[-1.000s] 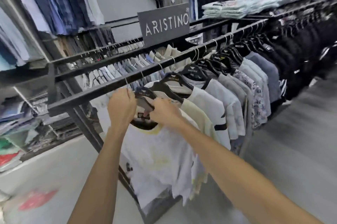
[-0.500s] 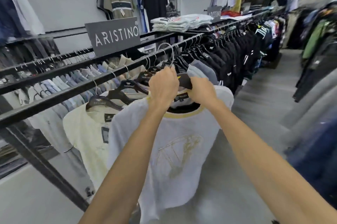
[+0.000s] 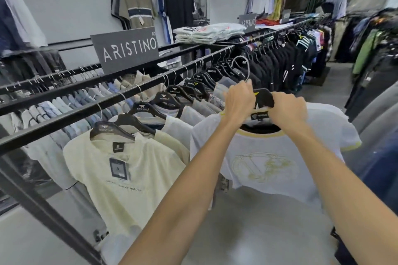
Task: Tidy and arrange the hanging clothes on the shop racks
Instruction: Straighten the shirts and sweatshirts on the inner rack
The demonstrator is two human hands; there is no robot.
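in front of the long black rail (image 3: 86,111), a white t-shirt (image 3: 269,163) with yellow trim and a pale gold print hung from a black hanger (image 3: 263,98) that both bare hands held up in the air. the left hand (image 3: 238,101) had its fingers curled round the hanger just under the wire hook (image 3: 242,63), which stood above the knuckles and looked clear of the rail. the right hand (image 3: 288,111) had its fingers curled over the hanger's other shoulder, at the shirt's collar. just left of the held shirt, a cream t-shirt (image 3: 120,170) with a tag at its neck hung on the rail, first in a row of light tops; dark tops (image 3: 277,64) filled the far end. a grey "aristino" sign (image 3: 127,49) stood on the rack top, and folded shirts (image 3: 206,32) lay stacked beyond it.
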